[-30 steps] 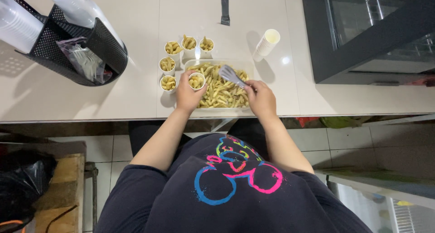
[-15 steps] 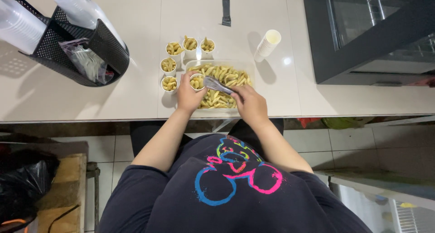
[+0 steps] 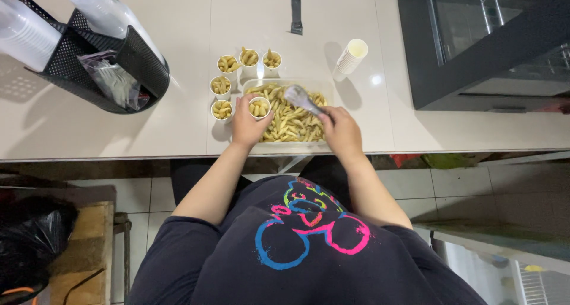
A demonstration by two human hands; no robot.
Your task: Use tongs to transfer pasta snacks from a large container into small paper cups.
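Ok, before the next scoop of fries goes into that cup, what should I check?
1. Cup gripped in left hand over the tray's left end: ok.
2. Tongs held in right hand, tips above the fries: ok.
3. Whether the tongs hold any fries: cannot tell.
4. Tray well stocked with fries: ok.
5. Room in the held cup: partly filled, ok.
6. Spare cups: stack lying right of the tray, within easy reach: ok.
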